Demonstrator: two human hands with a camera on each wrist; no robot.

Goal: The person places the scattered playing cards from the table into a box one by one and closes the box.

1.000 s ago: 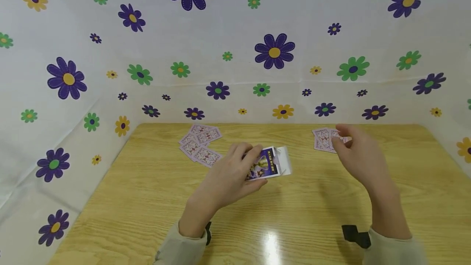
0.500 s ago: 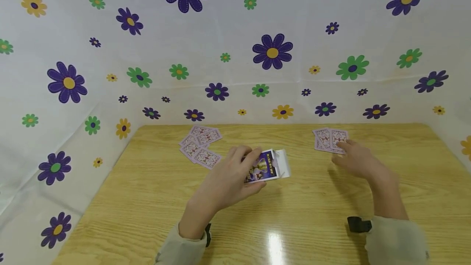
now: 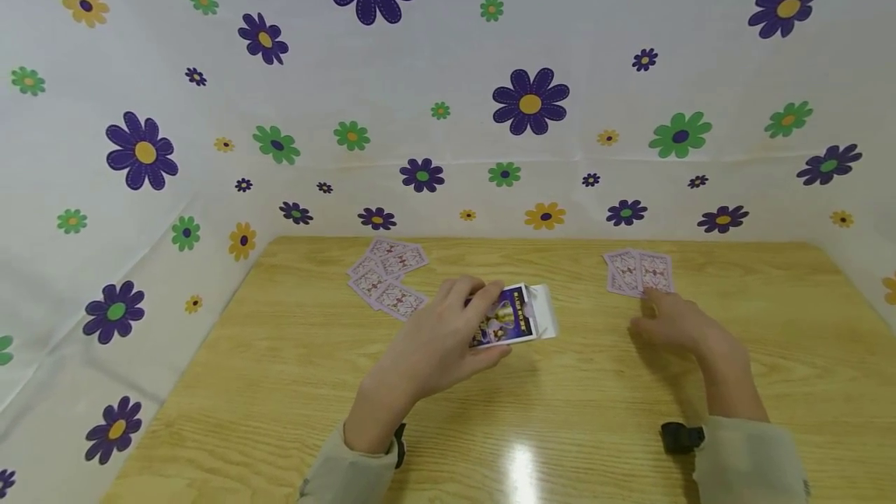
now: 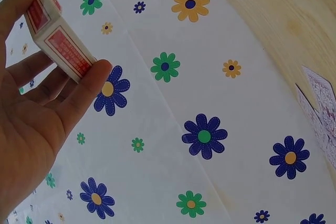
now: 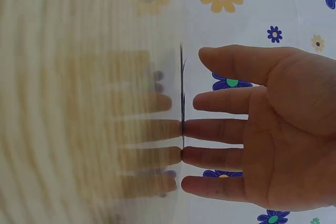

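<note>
My left hand (image 3: pixel 427 333) grips a purple playing-card box (image 3: pixel 507 317) between thumb and fingers, held above the table with its white end flap (image 3: pixel 546 311) standing out to the right. In the left wrist view, red-and-white printed sides of the card box (image 4: pixel 65 51) show, pinched by the left hand (image 4: pixel 37 108). At the right, my right hand (image 3: pixel 689 325) reaches down to the near edge of a few overlapping, face-down playing cards (image 3: pixel 623 269). The right wrist view has this right hand (image 5: pixel 262 135) with straight fingers, several tips at the thin edge of the cards (image 5: pixel 182 98).
Another group of several face-down cards (image 3: pixel 378 282) lies spread at the back left. A wooden table (image 3: pixel 588 418) spans the scene. White cloth (image 3: pixel 462 53) printed with flowers rises along the back and sides.
My right hand has come down from over the right cards to their near edge, its fingers uncovering more of them. My left hand keeps holding the card box almost in place.
</note>
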